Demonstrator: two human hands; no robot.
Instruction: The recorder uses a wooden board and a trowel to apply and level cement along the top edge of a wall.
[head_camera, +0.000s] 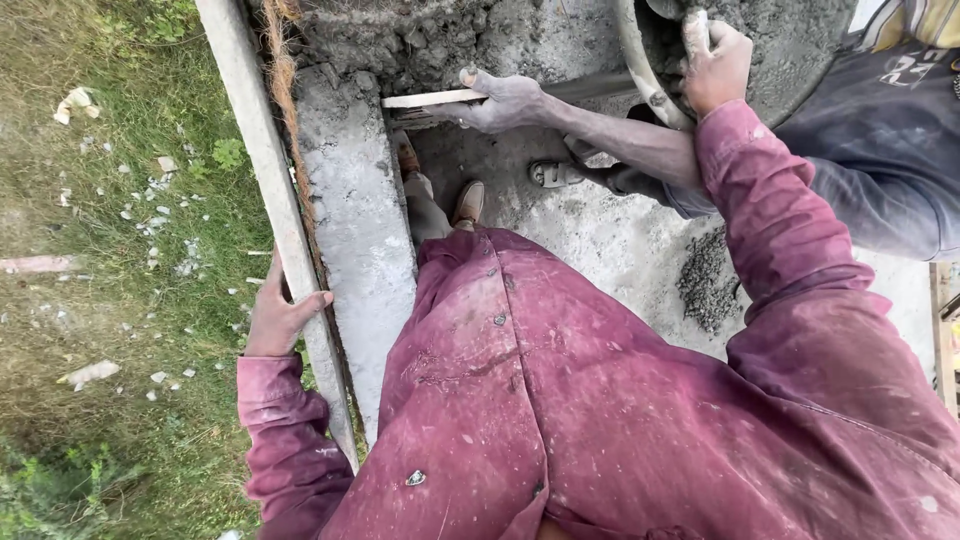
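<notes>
**A:** Along the wall top, looking straight down. Left hand (277, 318) is clamped on the formwork board (262, 170), fingers curled over its inner edge, thumb on the grass side. The board stands on edge, just beside the concrete strip (350, 210).

**B:** And the right?

**A:** Right hand (715, 62) is up at the metal pan (640, 60), fingers closed over its rim. Pan is tilted, grey wet mix (790, 40) inside. How full it is, I cannot tell; the frame cuts it off.

**B:** State of the strip?

**A:** Near stretch looks filled and smoothed flat. At the far end, rough concrete (400, 40) sits piled and unlevelled, stones showing. My judgement: partly done, the far part left to spread and strike off.

**B:** Anyone else?

**A:** A co-worker's hand (505, 100), grey with cement, fingers wrapped round a flat wooden strip (430, 98) laid across the strip's far end. That arm passes under the wearer's right sleeve (770, 220). A small heap of loose gravel (705, 280) lies on the slab (600, 240) below, near a sandalled foot (555, 173).

**B:** Outside the board?

**A:** Grass (110, 250), scattered with pale chips.
</notes>
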